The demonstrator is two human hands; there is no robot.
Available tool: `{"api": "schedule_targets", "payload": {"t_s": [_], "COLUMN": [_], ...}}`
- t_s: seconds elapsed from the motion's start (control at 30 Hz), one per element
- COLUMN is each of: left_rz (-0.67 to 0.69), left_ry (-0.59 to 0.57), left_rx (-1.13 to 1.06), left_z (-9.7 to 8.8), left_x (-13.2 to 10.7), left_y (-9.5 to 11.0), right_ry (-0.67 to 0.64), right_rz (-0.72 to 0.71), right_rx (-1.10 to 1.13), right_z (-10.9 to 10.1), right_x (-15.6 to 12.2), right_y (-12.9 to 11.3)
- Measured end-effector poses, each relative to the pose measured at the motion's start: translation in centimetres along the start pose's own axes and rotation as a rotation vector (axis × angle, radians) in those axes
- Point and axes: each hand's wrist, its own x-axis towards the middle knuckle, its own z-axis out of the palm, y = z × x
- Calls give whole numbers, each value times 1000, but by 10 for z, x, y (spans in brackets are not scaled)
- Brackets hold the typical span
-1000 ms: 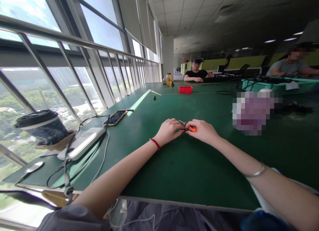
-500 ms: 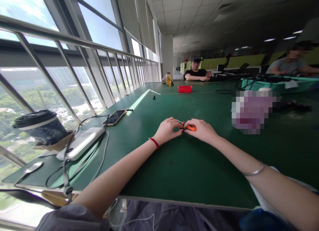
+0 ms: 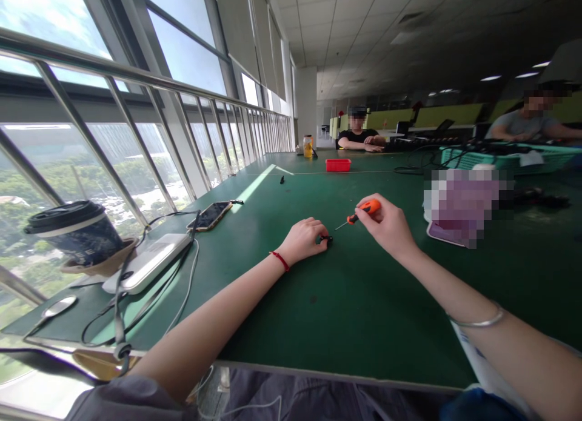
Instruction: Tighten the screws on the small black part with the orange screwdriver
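My right hand [image 3: 385, 225] is raised a little above the green table [image 3: 354, 300] and closed round a small orange-handled screwdriver [image 3: 361, 211], whose thin tip points down and left. My left hand [image 3: 304, 239] rests on the table, its fingers pinched on a small black part [image 3: 325, 239] at the fingertips. The screwdriver tip hangs just right of that part, apart from it.
At the left edge stand a lidded coffee cup [image 3: 75, 233], a white power bank [image 3: 148, 260] with cables, a spoon [image 3: 52, 309] and a phone [image 3: 210, 214]. Farther off lie a red tray [image 3: 338, 164], a yellow bottle [image 3: 308, 146] and a teal basket [image 3: 500, 156]. Two other people sit at the far end.
My right hand has lifted the screwdriver up and to the right, away from my left hand. The left hand stays on the table with the small black part.
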Motion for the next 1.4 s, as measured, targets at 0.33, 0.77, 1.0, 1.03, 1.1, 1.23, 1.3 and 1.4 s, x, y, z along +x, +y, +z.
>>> {"api": "schedule_targets", "payload": {"t_s": [0.33, 0.77, 1.0, 1.03, 1.1, 1.23, 1.3, 1.4], "left_rz": [75, 23, 25, 26, 29, 44, 56, 70], "left_ry": [-42, -19, 2, 2, 0, 7, 9, 13], "left_rx": [54, -32, -50, -50, -45, -29, -25, -26], "left_z": [-5, -1, 1, 0, 0, 0, 0, 1], "left_x": [0, 0, 0, 0, 0, 0, 0, 0], "left_y": [1, -7, -9, -9, -8, -8, -8, -9], "right_ry": [62, 88, 62, 55, 50, 51, 46, 56], "right_rz": [-4, -25, -19, -17, -17, -26, -36, -58], "right_rx": [116, 98, 96, 93, 91, 102, 111, 132], "right_z": [0, -1, -1, -1, -1, -1, 0, 1], "right_x": [-5, -5, -5, -5, -5, -5, -5, -5], "right_y": [-17, -15, -13, -13, -13, -12, -11, -9]}}
